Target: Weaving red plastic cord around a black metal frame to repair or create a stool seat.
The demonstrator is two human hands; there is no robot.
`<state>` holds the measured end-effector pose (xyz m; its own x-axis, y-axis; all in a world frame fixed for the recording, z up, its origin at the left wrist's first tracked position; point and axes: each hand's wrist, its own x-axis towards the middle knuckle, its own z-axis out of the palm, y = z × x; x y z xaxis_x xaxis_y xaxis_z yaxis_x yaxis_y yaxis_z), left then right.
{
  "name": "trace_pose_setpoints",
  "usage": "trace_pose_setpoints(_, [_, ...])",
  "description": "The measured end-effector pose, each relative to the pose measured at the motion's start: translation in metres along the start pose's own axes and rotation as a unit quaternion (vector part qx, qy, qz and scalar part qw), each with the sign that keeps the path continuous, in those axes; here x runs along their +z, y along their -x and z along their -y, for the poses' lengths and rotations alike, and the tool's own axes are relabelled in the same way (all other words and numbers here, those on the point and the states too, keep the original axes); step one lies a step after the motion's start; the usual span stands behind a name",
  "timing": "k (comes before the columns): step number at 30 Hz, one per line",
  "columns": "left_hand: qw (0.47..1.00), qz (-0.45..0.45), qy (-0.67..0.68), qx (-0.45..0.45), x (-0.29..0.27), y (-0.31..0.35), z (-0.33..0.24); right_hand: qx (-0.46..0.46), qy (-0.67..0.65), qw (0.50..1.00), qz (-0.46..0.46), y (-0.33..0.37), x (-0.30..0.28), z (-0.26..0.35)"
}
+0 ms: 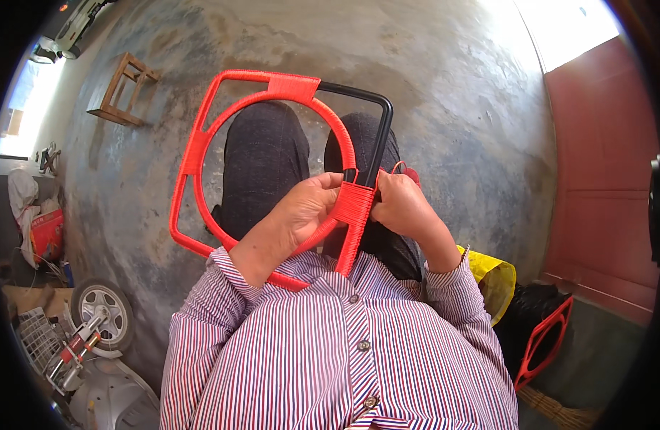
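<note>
A square frame (193, 154) with a round ring inside it rests over my lap, tilted toward my shirt. Red cord is wound tightly round most of it, while the bare black tube (385, 125) shows at the upper right corner. My left hand (308, 208) reaches through the ring and grips it beside the wide wrapped joint (354, 203) on the right. Just outside that joint, my right hand (405, 204) is closed on the red cord (398, 165), which makes a small loop above the knuckles. The fingertips of both hands are partly hidden.
On the concrete floor at the far left stands a wooden stool (122, 93). A scooter wheel (102, 315) and a red box (47, 235) are at the left. To my right are a yellow bag (496, 283), a black bag (530, 312), another red frame (543, 342) and a red door (602, 179).
</note>
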<state>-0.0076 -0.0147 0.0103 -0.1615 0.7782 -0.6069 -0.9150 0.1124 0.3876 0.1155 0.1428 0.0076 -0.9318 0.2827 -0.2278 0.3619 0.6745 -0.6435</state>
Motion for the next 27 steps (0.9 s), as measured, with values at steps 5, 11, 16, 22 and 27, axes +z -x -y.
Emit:
trace_pose_setpoints(5, [0.999, 0.004, -0.037, -0.012, -0.014, -0.014, 0.004, 0.056, -0.122, 0.99, 0.037, -0.005, -0.001, -0.002])
trace_pose_setpoints(11, [0.999, -0.001, -0.025, -0.037, -0.011, -0.017, 0.003, 0.019, -0.21, 0.977, 0.016, -0.006, -0.003, 0.007])
trace_pose_setpoints(16, [1.0, -0.003, -0.01, -0.028, -0.01, -0.019, 0.005, 0.039, -0.236, 0.969, 0.064, -0.005, -0.009, 0.011])
trace_pose_setpoints(22, [1.0, 0.023, -0.003, -0.014, 0.006, -0.012, 0.001, 0.027, -0.237, 0.968, 0.073, -0.009, -0.001, -0.004])
trace_pose_setpoints(27, [1.0, 0.018, -0.006, -0.015, -0.005, -0.017, 0.004, 0.031, -0.251, 0.963, 0.093, -0.009, -0.011, 0.009])
